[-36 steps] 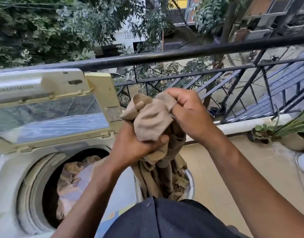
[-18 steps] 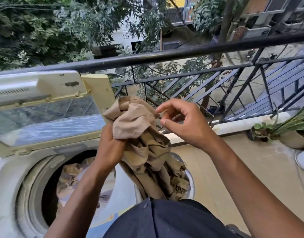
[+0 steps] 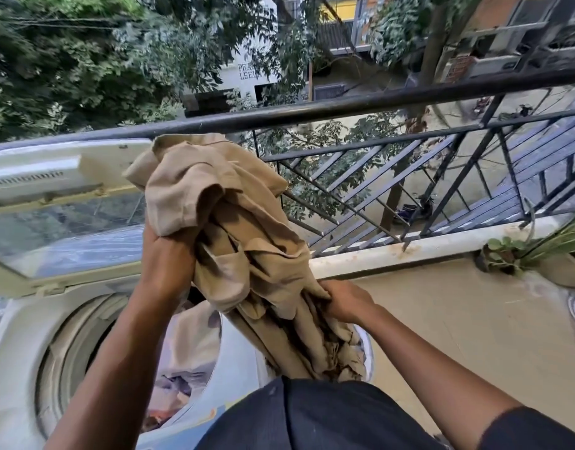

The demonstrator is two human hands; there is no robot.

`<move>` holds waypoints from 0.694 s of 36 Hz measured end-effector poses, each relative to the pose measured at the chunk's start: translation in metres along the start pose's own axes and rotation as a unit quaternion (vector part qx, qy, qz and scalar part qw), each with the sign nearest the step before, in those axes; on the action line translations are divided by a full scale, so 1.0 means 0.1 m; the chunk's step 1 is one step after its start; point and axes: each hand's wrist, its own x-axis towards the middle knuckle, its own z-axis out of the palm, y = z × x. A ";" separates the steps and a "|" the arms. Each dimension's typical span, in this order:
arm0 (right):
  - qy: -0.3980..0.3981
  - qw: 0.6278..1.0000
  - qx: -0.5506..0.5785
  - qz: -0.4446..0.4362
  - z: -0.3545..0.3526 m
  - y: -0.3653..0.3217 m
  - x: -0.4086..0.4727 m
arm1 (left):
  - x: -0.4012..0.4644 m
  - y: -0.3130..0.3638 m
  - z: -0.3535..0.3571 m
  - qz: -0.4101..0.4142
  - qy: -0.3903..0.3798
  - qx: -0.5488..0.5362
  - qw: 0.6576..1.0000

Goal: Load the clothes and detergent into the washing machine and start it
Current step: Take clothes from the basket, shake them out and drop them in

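Though bunched, tan garment point(image 3: 234, 241) bottom hidden

Soft, even daylight; no hard cast shadows. The glossy black metal balcony railing point(image 3: 344, 107) carries a pale sheen along its top, and the clear plastic lid of the cream top-loading washing machine point(image 3: 68, 228) reflects whitish glare. Deep folds of the crumpled beige cloth garment point(image 3: 234, 228) fall into dark shade. Wide-angle distortion bows straight lines towards the frame edges. Slight softness blurs the lower foreground and the distant foliage.
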 end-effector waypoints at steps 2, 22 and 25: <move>0.020 0.999 0.006 0.024 0.00 0.06 0.03 | -0.01 0.00 0.00 0.015 -0.021 0.034 0.999; 0.262 0.827 0.385 -0.316 -1.81 -1.04 -0.97 | -0.23 -0.17 0.42 0.024 -0.220 0.271 0.937; 0.256 0.840 0.336 -0.340 -1.75 -1.20 -0.97 | -0.27 -0.18 0.51 0.034 -0.218 0.237 0.946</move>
